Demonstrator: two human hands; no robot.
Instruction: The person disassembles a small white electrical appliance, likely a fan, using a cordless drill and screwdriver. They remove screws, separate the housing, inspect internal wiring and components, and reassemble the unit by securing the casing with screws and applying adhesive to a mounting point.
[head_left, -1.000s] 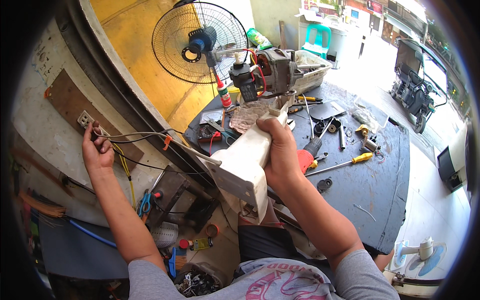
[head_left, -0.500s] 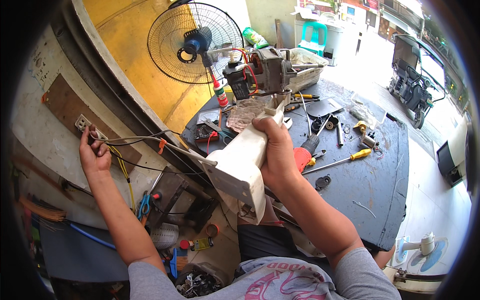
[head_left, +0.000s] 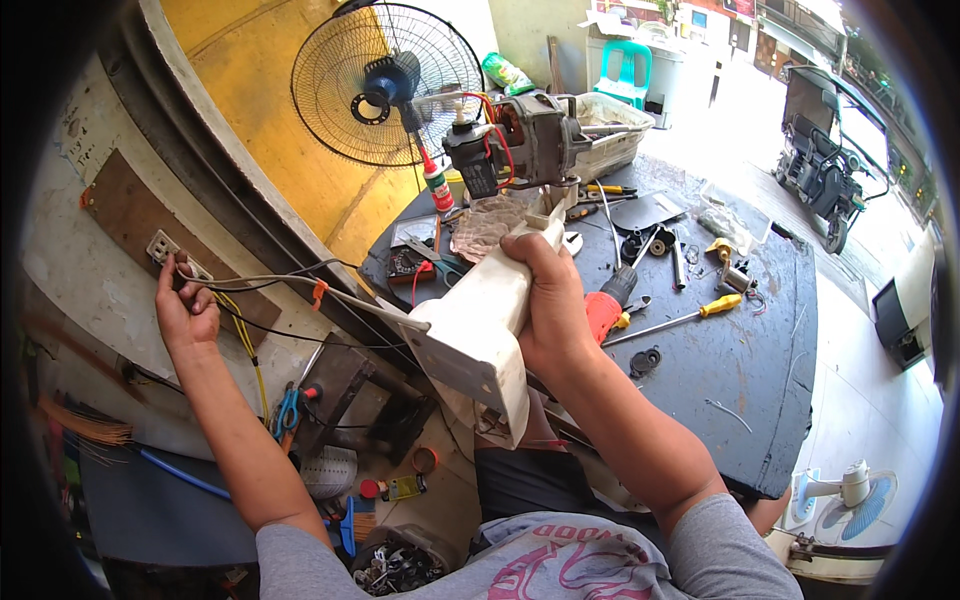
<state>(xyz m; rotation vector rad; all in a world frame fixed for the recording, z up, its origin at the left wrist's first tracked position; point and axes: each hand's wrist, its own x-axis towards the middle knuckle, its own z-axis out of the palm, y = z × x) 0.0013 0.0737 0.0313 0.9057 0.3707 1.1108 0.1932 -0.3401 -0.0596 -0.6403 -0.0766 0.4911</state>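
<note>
My right hand [head_left: 550, 300] grips the off-white plastic body of an electric fan [head_left: 475, 320], held tilted above the near edge of the table. At its far end sits the bare fan motor [head_left: 535, 138], with a black box-shaped part [head_left: 470, 158] and red wires beside it. A pale power cord [head_left: 375, 309] runs from the body to my left hand [head_left: 190, 315]. There my fingers close on the cord's plug end, right at the wall outlet [head_left: 165, 247]. The fingers hide the plug, so I cannot see how far in it is.
On the dark table [head_left: 700, 400] lie a red drill [head_left: 602, 315], a yellow-handled screwdriver [head_left: 680, 318], a multimeter [head_left: 410, 265], scissors [head_left: 448, 272] and small motor parts. A black caged fan [head_left: 385, 85] stands behind. A plastic basket [head_left: 610, 140] is at the back.
Almost nothing differs. The view has shifted slightly; both hands keep their holds on the fan body and at the outlet.
</note>
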